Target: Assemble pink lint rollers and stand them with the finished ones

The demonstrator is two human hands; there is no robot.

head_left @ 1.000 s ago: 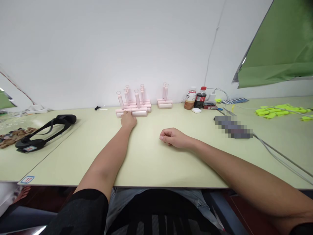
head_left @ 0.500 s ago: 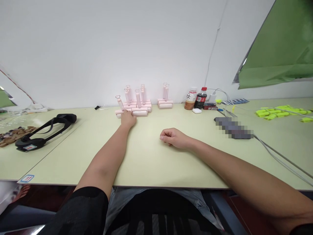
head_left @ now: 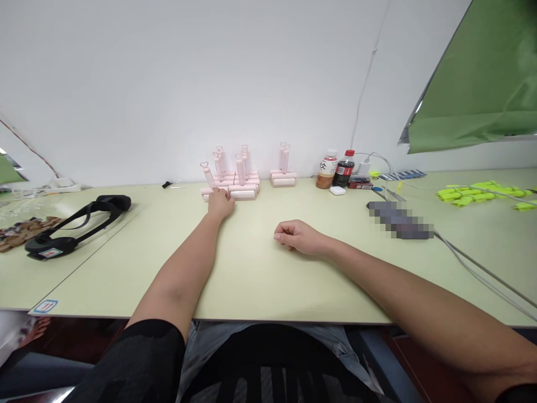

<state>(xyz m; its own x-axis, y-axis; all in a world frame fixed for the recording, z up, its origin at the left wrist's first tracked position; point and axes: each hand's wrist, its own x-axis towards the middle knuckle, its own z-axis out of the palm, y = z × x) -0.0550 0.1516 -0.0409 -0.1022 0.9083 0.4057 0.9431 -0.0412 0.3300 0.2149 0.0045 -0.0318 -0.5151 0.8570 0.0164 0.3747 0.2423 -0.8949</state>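
Note:
My left hand (head_left: 221, 205) reaches to the back of the table, its fingers closed over the front-left pink lint roller (head_left: 209, 176). That roller has a heart-shaped loop at the top of its handle, which leans left; my fingers hide part of its head. Against it on the right stands another pink lint roller (head_left: 242, 195), with several more behind in rows. A separate pair of pink lint rollers (head_left: 284, 182) stands further right. My right hand (head_left: 300, 237) rests on the table, fingers curled in, with nothing visible in it.
At the back right are a white-capped bottle (head_left: 326, 169), a cola bottle (head_left: 344, 168) and a small white case (head_left: 337, 191). Cables run past a blurred dark object (head_left: 400, 220). Yellow-green bundles (head_left: 478, 193) lie far right. A black headset (head_left: 78, 226) lies left.
My left hand has nudged the front-left lint roller slightly right, and the neighbouring roller has shifted right with it. My right hand has stayed put.

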